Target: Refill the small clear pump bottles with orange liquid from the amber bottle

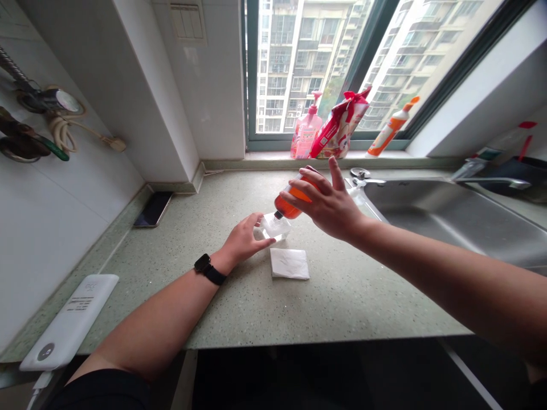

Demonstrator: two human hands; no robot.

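Observation:
My right hand [327, 199] grips an orange-red bottle [289, 206], tilted so its dark neck points down to the left. Right under that neck sits a small clear container [276, 228] on the counter. Around the container's left side curve the fingers and thumb of my left hand [245, 239], which steadies it; a black watch is on that wrist. Whether liquid is flowing from the bottle is too small to tell. Just in front of the container lies a folded white tissue [289, 264].
A steel sink [436, 210] with a faucet [499, 181] is at the right. On the windowsill stand a pink pump bottle [305, 134], a red-and-white bag [342, 128] and an orange bottle [390, 132]. A phone [154, 209] and a white power bank [72, 319] lie at the left.

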